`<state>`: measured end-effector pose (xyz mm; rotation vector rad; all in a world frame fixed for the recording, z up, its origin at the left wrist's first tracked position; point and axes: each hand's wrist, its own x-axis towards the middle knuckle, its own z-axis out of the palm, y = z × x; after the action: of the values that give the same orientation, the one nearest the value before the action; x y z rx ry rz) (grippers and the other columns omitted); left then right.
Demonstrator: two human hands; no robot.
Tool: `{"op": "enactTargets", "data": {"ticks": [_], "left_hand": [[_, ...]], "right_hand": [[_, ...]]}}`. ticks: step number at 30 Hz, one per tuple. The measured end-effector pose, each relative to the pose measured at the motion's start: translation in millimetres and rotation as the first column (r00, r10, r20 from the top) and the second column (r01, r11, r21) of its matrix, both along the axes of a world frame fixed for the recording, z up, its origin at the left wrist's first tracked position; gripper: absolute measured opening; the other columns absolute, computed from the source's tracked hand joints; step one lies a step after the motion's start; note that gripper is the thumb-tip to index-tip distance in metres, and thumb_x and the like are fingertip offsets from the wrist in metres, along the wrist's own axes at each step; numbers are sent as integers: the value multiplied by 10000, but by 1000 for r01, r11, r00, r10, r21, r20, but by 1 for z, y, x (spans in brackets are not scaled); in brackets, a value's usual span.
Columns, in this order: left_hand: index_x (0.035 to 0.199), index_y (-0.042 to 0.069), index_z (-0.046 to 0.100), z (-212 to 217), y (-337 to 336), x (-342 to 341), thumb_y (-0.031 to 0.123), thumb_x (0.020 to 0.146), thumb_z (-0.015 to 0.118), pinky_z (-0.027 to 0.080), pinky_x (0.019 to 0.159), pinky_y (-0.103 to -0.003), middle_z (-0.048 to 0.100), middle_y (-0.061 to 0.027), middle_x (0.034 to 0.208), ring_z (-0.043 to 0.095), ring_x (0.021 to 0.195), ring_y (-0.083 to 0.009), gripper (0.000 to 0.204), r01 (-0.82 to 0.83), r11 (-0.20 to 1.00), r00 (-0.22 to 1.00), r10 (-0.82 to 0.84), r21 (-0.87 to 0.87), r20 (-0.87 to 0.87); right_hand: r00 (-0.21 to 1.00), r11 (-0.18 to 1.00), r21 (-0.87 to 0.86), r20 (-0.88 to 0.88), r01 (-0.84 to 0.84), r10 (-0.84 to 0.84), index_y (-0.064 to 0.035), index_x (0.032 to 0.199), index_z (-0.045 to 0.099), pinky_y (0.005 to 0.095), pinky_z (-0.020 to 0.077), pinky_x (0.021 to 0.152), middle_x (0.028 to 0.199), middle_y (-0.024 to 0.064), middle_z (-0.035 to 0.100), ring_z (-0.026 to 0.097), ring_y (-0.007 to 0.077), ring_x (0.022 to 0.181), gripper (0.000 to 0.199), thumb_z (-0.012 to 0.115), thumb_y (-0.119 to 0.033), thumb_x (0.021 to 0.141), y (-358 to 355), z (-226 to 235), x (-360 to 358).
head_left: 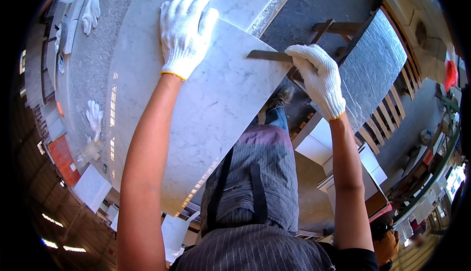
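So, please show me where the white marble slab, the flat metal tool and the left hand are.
white marble slab (pixel 216 104): head view, bare polished face near its middle.
flat metal tool (pixel 267 55): head view, dark blade lying at the slab's edge.
left hand (pixel 186 30): head view, back of the white glove.

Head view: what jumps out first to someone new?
The big white marble slab fills the middle, with the left hand in a white knit glove pressed flat on it. At the slab's right edge, the gloved right hand grips a flat metal bar against the stone. Further right, a grey stone slab lies on a wooden rack.
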<state>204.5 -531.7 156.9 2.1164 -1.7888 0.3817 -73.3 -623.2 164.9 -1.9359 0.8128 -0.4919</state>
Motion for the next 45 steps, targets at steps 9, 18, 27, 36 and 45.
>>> {"op": "enactTargets", "data": {"ticks": [9, 18, 27, 36, 45], "left_hand": [[1228, 157, 578, -1, 0, -1, 273, 920, 577, 316, 1042, -465, 566, -107, 1254, 453, 1233, -339, 329, -10, 1000, 1000, 10, 2, -22], [1229, 155, 575, 0, -1, 0, 279, 922, 570, 314, 1040, -466, 566, -112, 1252, 456, 1227, -344, 331, 3, 1000, 1000, -3, -7, -22], [1222, 149, 583, 3, -1, -1, 280, 921, 571, 310, 1042, -468, 561, -105, 1261, 456, 1229, -338, 328, -13, 1000, 1000, 13, 6, -26], [1228, 152, 579, 2, 0, -1, 282, 919, 573, 304, 1041, -480, 562, -100, 1260, 457, 1228, -333, 335, -26, 1000, 999, 27, 10, -20], [1228, 154, 580, 5, -1, -2, 283, 918, 571, 303, 1040, -486, 561, -97, 1257, 454, 1231, -329, 336, -39, 999, 998, 40, 34, -39]], "right_hand": [[999, 1000, -2, -37, 7, -7, -48, 993, 700, 310, 505, 719, 912, 110, 669, 644, 232, 811, 181, 590, 12, 862, 0, 3, 0], [996, 997, -15, -50, 75, -76, -56, 999, 701, 309, 502, 715, 900, 105, 670, 639, 224, 795, 183, 601, 1, 857, 7, 4, -1], [992, 993, 17, -65, 114, -112, -43, 999, 697, 315, 503, 725, 895, 116, 674, 648, 229, 812, 180, 594, 10, 861, 9, 2, 2], [973, 972, 59, -64, 227, -223, -34, 1025, 689, 313, 504, 747, 921, 119, 681, 651, 226, 830, 186, 599, -2, 865, 22, 1, -1], [986, 986, 70, -87, 151, -144, -26, 1008, 685, 311, 503, 749, 913, 123, 678, 649, 228, 821, 180, 596, 12, 856, 14, 7, 1]]}}
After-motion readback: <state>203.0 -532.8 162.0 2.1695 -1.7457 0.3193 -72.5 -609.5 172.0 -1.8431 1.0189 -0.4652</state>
